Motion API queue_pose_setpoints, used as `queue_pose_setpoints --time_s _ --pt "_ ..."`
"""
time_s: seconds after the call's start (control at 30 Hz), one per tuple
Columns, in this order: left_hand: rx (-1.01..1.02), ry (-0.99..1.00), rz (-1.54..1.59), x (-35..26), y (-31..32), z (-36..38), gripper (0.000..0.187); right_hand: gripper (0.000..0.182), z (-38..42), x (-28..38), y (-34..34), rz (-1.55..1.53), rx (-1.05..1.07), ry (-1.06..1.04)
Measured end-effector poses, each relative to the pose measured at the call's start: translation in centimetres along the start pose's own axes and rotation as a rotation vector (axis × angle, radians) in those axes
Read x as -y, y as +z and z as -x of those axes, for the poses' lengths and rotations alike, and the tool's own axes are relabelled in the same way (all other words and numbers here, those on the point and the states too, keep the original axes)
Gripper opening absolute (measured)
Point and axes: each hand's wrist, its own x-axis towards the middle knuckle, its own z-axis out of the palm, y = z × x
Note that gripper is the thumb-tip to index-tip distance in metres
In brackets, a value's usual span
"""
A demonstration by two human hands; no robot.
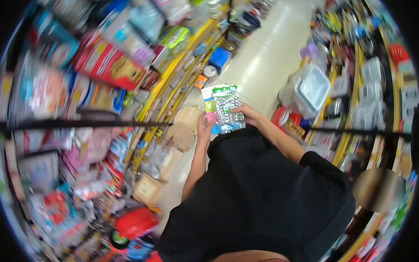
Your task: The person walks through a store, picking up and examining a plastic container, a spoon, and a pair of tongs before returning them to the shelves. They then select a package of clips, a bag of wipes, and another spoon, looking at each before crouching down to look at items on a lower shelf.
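In front of the black shirt, two flat packages are held together at mid-frame. One is a clear package (pixel 227 106) with a black-and-white pattern and a green header. Beside it, partly covered, lies a white package (pixel 208 99) with green and pink parts. My left hand (pixel 204 125) grips the lower left edge of the white package. My right hand (pixel 247 112) holds the right side of the patterned package, its fingers over the front.
Packed shelves with yellow edges (pixel 172 67) line the left. More shelves (pixel 354 90) stand on the right, with wrapped white trays (pixel 313 90) at their foot. Between them runs a shiny tiled floor (pixel 267 54). Round wooden boards (pixel 180 137) lie low at left.
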Motion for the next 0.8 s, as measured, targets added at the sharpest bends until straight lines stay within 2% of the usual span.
queue_pose_setpoints --time_s 0.2,0.23,0.33,0.4,0.43,0.47,0.53,0.57,0.63,0.67,0.7,0.8 --pt "0.06 -0.011 -0.143 1.2 10.6 -7.4 0.049 0.041 3.0 4.8 -10.1 -0.191 -0.059 -0.106" --pt "0.104 -0.011 -0.177 2.2 12.6 -8.9 0.047 0.039 3.3 5.9 -12.4 -0.187 -0.115 -0.152" --pt "0.083 -0.227 -0.257 4.8 19.0 -13.2 0.046 0.038 5.1 8.8 -20.9 -0.243 -0.338 -0.197" --pt "0.094 -0.273 -0.271 7.0 21.9 -15.3 0.041 0.036 4.9 7.3 -31.2 -0.354 -0.428 -0.237" --pt "0.107 -0.317 -0.28 7.9 23.1 -16.0 0.04 0.034 6.1 7.1 -34.8 -0.411 -0.479 -0.354" --pt "0.119 -0.366 -0.29 8.7 24.3 -16.5 0.038 0.032 8.6 8.0 -37.0 -0.486 -0.649 -0.342" --pt "0.171 -0.485 -0.367 9.8 26.1 -16.2 0.033 0.032 10.5 5.3 -46.5 -0.731 -0.879 -0.428" --pt "0.191 -0.548 -0.424 10.0 26.7 -15.9 0.032 0.032 12.3 5.4 -49.3 -0.978 -0.897 -0.515" --pt "0.179 -0.642 -0.492 10.5 26.9 -15.4 0.031 0.03 15.3 5.4 -55.4 -1.197 -1.043 -0.566" --pt "0.149 -0.675 -0.506 10.8 26.4 -15.2 0.03 0.031 15.9 3.9 -59.9 -1.197 -1.03 -0.636" --pt "0.103 -0.689 -0.536 11.0 25.9 -15.1 0.03 0.032 16.7 3.6 -62.6 -1.216 -1.034 -0.727" --pt "0.006 -0.79 -0.571 10.8 24.2 -14.9 0.028 0.031 18.2 7.2 -64.2 -1.395 -1.083 -0.764"
